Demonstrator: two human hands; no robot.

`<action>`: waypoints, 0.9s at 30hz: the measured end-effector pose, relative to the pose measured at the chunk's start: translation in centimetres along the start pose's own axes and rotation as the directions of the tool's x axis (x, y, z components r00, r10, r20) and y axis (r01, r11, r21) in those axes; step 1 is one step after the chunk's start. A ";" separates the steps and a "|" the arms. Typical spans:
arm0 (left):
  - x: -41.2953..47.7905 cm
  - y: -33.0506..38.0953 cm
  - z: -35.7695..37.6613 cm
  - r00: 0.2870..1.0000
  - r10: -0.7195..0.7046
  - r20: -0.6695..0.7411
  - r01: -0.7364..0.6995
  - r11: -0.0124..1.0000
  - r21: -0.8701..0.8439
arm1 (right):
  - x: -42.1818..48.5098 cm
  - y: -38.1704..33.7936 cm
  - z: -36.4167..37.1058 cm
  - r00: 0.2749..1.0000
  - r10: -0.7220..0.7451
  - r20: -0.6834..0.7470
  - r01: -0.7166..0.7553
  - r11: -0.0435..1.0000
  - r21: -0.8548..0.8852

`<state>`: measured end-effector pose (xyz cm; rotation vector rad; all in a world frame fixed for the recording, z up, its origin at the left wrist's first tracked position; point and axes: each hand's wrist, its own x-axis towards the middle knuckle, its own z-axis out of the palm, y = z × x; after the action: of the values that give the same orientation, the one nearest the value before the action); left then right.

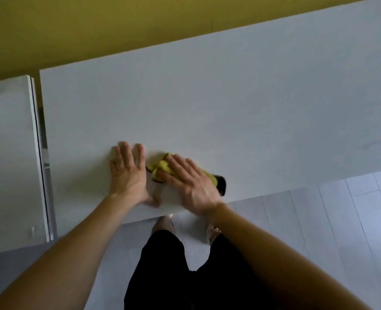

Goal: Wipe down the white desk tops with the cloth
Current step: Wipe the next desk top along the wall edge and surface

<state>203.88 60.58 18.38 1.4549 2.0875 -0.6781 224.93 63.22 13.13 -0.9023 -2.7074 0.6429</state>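
Fingers [180, 166] of the right hand [194, 189] are lying straight and slightly spread, pressing flat on the yellow cloth [162, 167] rather than curling round it. The left hand [128, 177] is resting palm-down just beside it on the white surface [229, 108]. Its fingers [124, 153] are straight, fanned and holding nothing, and it looks to be bracing the person as they are leaning in.

The cloth is sitting near the front edge of the surface, between the two hands and mostly under the right palm. It is bunching up at its yellow, dark-trimmed end, and a dark end is poking out past the outer side of the right hand.

I'd judge it soft, light and limp, a thing that will crumple and slide readily on this smooth top. A flat palm over its middle seems the sensible hold, since pinching a corner would only be dragging a tail.

Its long axis is running roughly along the front edge. It is slanting from the bunched end, farther in and towards the left hand, to the dark end nearer the edge on the right.

A second white surface [6, 153] is standing to the left across a narrow gap, and I take it to be part of the job too.
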 end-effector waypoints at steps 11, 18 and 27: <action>0.1 0.6 -0.5 0.998 -0.034 0.049 0.034 0.999 0.001 | 0.3 14.0 -8.4 0.962 0.257 -0.089 -0.264 0.960 -0.092; -0.5 0.6 -0.8 0.999 -0.045 0.014 0.045 0.999 -0.001 | 0.0 -1.7 0.2 0.997 -0.061 0.049 0.058 0.997 0.052; -0.5 0.6 -0.8 0.998 -0.057 0.024 0.057 0.998 0.004 | -4.6 14.6 -7.9 0.767 0.560 -0.313 -0.566 0.820 0.083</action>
<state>204.49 60.95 19.29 1.3869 2.1170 -0.7179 238.73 73.49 12.97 -1.6929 -2.1344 0.5072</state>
